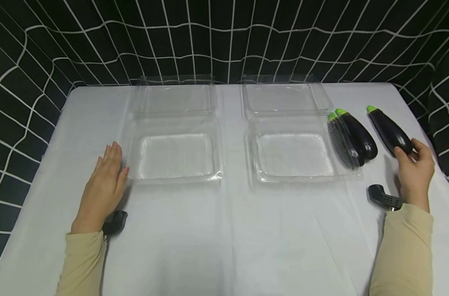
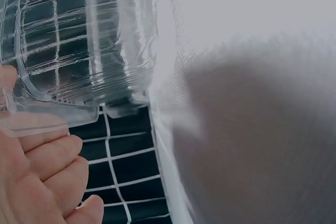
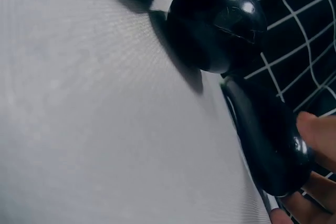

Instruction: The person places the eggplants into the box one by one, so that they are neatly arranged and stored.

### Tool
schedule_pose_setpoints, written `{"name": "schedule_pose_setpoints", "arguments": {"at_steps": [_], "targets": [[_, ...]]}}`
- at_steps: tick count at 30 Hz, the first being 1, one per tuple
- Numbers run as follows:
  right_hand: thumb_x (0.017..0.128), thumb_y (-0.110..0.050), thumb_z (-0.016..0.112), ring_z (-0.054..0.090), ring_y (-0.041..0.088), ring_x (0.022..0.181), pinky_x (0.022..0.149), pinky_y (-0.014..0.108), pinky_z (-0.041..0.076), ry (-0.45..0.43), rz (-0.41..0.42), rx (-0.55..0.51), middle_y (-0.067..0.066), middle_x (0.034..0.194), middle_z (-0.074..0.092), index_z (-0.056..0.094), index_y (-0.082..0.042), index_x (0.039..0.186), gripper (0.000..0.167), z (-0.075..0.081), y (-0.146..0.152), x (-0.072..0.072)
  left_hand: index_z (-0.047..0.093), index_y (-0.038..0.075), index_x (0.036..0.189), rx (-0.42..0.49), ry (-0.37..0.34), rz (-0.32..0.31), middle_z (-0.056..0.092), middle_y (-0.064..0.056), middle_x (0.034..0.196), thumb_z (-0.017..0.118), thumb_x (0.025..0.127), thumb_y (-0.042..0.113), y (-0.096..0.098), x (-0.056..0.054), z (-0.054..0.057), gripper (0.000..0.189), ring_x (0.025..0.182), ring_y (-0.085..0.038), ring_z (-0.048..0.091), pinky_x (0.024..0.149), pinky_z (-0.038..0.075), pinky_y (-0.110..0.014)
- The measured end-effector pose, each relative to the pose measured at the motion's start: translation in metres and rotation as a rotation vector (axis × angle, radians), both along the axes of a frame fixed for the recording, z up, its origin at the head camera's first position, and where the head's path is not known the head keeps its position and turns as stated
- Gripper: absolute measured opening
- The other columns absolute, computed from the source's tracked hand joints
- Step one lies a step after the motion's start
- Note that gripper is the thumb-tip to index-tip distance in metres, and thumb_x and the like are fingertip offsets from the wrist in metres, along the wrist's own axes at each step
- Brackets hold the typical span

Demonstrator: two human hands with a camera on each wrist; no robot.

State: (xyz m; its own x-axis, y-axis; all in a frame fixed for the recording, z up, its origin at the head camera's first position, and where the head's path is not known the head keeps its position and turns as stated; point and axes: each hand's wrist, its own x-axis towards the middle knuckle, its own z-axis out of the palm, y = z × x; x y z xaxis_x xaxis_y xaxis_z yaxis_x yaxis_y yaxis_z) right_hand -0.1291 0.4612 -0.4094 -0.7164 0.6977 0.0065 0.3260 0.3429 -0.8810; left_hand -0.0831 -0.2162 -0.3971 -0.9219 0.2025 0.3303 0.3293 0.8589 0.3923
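My right hand grips the blunt lower end of a dark purple eggplant between thumb and fingers. Its green stem end points away, toward the back of the table. In the right wrist view the held eggplant appears beside the fingers. Two more eggplants lie side by side to its left, partly seen through the clear wall of the right container. My left hand extends straight fingers along the left edge of the left clear container. Whether it touches that edge is hard to tell.
Both clear plastic containers stand with their lids folded back. A white cloth covers the table. Behind and at the sides hangs dark fabric with a white grid. A black device sits at each wrist.
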Motion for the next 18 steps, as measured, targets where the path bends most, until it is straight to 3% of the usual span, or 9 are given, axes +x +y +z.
{"name": "schedule_pose_setpoints", "arguments": {"at_steps": [2, 6, 13, 18], "targets": [[0.09, -0.008, 0.058, 0.047, -0.001, 0.108, 0.086, 0.006, 0.039, 0.072, -0.062, -0.136, -0.003, 0.144, 0.04, 0.045, -0.019, 0.14, 0.053, -0.0016, 0.0005, -0.0011, 0.032, -0.014, 0.139, 0.002, 0.0, 0.002, 0.029, -0.027, 0.146, 0.045, 0.1, 0.017, -0.0003, -0.0003, 0.0006, 0.052, 0.139, -0.034, 0.024, 0.113, 0.018, -0.048], [0.089, -0.005, 0.06, 0.046, -0.002, 0.103, 0.076, 0.002, 0.039, 0.134, -0.119, -0.233, -0.007, 0.145, 0.036, 0.045, -0.02, 0.139, 0.054, -0.0021, 0.0003, -0.0009, 0.03, -0.013, 0.14, 0.006, -0.035, 0.008, 0.028, -0.027, 0.147, 0.044, 0.1, 0.019, -0.0014, -0.001, 0.0006, 0.053, 0.139, -0.035, 0.023, 0.114, 0.014, -0.048], [0.088, -0.001, 0.06, 0.05, 0.0, 0.108, 0.09, 0.006, 0.038, 0.169, -0.073, -0.243, -0.003, 0.143, 0.04, 0.047, -0.016, 0.137, 0.053, -0.006, -0.0052, -0.0034, 0.031, -0.013, 0.14, 0.0, -0.041, 0.024, 0.028, -0.025, 0.148, 0.046, 0.099, 0.016, -0.0046, 0.0031, -0.0005, 0.053, 0.139, -0.033, 0.022, 0.115, 0.014, -0.046], [0.088, 0.001, 0.06, 0.052, 0.001, 0.107, 0.092, 0.008, 0.039, 0.176, -0.078, -0.2, -0.002, 0.133, 0.049, 0.052, -0.013, 0.133, 0.047, -0.0098, -0.0038, -0.0039, 0.031, -0.013, 0.14, 0.003, -0.014, 0.008, 0.028, -0.024, 0.148, 0.045, 0.099, 0.017, -0.0054, -0.001, -0.003, 0.053, 0.14, -0.03, 0.021, 0.114, 0.015, -0.047]]}}
